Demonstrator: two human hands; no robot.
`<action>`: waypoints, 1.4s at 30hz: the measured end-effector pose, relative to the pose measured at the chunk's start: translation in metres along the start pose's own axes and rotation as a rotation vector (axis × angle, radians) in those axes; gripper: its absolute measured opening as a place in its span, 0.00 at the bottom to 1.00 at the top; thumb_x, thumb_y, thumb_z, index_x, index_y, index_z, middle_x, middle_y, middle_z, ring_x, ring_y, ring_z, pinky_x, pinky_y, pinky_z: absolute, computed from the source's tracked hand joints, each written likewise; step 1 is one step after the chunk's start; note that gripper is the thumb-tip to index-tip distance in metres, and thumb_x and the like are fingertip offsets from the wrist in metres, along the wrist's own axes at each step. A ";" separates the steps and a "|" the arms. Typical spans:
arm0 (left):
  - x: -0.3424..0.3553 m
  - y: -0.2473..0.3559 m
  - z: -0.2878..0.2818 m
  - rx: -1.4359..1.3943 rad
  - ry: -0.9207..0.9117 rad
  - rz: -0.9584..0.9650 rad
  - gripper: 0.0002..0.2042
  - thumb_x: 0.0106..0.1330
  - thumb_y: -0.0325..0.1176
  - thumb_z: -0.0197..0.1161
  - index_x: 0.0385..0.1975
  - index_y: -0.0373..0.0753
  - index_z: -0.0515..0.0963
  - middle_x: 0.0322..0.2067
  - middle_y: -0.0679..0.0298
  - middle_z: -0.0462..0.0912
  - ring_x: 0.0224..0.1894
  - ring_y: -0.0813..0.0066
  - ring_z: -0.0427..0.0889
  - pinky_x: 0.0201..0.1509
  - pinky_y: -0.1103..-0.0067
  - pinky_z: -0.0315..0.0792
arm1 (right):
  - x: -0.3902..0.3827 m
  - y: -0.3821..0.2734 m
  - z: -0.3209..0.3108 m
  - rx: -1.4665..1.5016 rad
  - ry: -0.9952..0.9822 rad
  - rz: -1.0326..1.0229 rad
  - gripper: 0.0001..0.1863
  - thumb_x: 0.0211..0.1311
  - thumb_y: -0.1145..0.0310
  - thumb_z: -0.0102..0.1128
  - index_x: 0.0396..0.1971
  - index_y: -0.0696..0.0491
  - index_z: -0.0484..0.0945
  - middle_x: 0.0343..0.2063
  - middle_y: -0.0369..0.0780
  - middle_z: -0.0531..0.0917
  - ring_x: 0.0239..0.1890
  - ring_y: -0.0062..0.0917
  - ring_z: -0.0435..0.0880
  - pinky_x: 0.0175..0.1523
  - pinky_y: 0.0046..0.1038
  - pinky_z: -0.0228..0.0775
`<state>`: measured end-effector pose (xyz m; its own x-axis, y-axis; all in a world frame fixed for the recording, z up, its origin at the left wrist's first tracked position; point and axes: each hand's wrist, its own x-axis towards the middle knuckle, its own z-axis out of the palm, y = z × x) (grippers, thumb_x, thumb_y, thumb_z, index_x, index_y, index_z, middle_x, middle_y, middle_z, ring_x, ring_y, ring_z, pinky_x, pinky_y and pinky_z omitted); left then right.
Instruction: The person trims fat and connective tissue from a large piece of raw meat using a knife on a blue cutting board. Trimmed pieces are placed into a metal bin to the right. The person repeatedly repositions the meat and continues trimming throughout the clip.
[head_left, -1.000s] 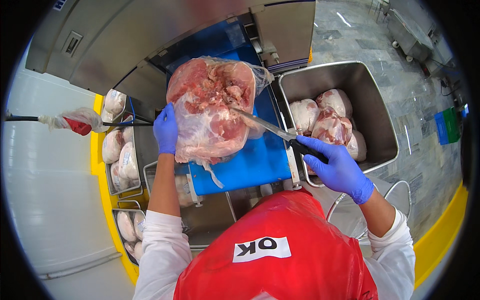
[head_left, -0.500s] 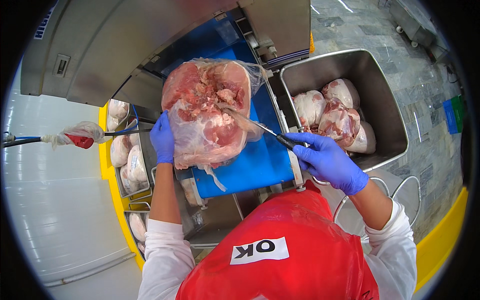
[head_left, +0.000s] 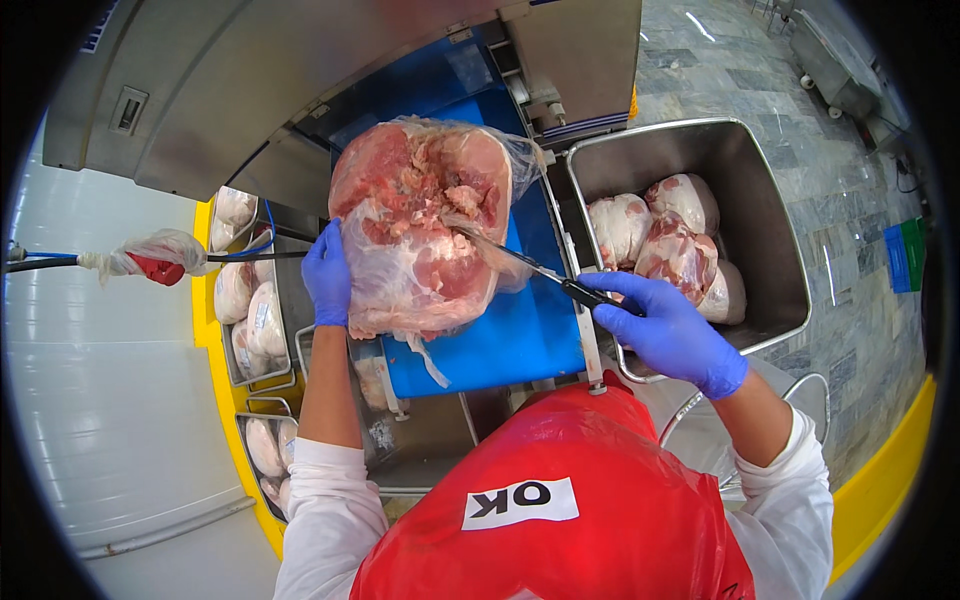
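Head view: a large cut of raw meat (head_left: 400, 270) lay on the blue belt (head_left: 520, 345), its torn side up, with loose clear film (head_left: 522, 155) gathered at its upper right corner. It sat in the same spot on the belt as one second earlier. The right hand (head_left: 668, 338) had its fingers wrapped around the black handle of a knife (head_left: 568, 285); the blade ran up and leftward, its tip out of sight in the ragged middle of the meat. Compared with a second before, the front of the handle reached further in across the belt's right rail (head_left: 588, 345), and the blade looked partly veiled by a translucent flap, where earlier it had shown more plainly. The left hand (head_left: 327, 278) remained against the meat's left edge; whether its fingers gripped or merely pressed, I could not tell. Right of the belt, the steel bin (head_left: 755, 215) held the same wrapped pieces (head_left: 680, 250) as before. The whole scene had shifted slightly in the picture, bin and belt alike.
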<state>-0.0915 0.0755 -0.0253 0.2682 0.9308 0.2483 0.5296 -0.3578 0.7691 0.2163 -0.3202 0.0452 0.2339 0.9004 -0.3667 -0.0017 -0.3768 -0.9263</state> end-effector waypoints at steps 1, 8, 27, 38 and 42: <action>0.000 0.000 0.000 0.002 0.001 0.001 0.20 0.82 0.41 0.60 0.61 0.32 0.85 0.57 0.54 0.90 0.59 0.72 0.87 0.66 0.75 0.75 | 0.004 0.002 0.006 0.068 0.008 -0.008 0.23 0.79 0.68 0.60 0.70 0.53 0.79 0.30 0.30 0.78 0.31 0.12 0.73 0.40 0.19 0.69; -0.001 0.000 -0.001 -0.066 -0.013 0.002 0.20 0.82 0.41 0.60 0.61 0.32 0.85 0.56 0.54 0.90 0.58 0.73 0.86 0.66 0.75 0.75 | -0.008 0.018 0.016 0.411 -0.021 0.200 0.24 0.79 0.66 0.62 0.70 0.54 0.78 0.32 0.31 0.81 0.34 0.13 0.76 0.40 0.21 0.73; -0.003 0.004 0.003 0.049 0.050 -0.026 0.20 0.80 0.47 0.63 0.58 0.39 0.88 0.54 0.55 0.91 0.57 0.66 0.89 0.62 0.72 0.79 | -0.010 -0.102 -0.024 -0.484 -0.125 0.055 0.21 0.77 0.65 0.60 0.64 0.56 0.82 0.33 0.47 0.89 0.35 0.26 0.86 0.45 0.30 0.78; -0.015 0.003 0.003 0.247 0.122 -0.054 0.20 0.77 0.52 0.63 0.53 0.45 0.90 0.50 0.52 0.91 0.52 0.54 0.91 0.57 0.68 0.81 | -0.012 -0.029 0.063 -0.324 0.188 -0.051 0.24 0.76 0.64 0.63 0.68 0.53 0.80 0.23 0.50 0.85 0.23 0.34 0.86 0.34 0.35 0.77; -0.018 0.008 0.003 0.312 0.140 0.007 0.21 0.77 0.54 0.61 0.53 0.45 0.90 0.49 0.51 0.91 0.50 0.51 0.91 0.55 0.66 0.81 | -0.016 0.042 0.100 -0.281 0.364 -0.171 0.25 0.76 0.63 0.64 0.70 0.49 0.78 0.25 0.52 0.85 0.26 0.41 0.88 0.35 0.40 0.77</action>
<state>-0.0895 0.0560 -0.0251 0.1712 0.9216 0.3484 0.7542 -0.3501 0.5555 0.1149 -0.3286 0.0032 0.5323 0.8393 -0.1106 0.3172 -0.3189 -0.8931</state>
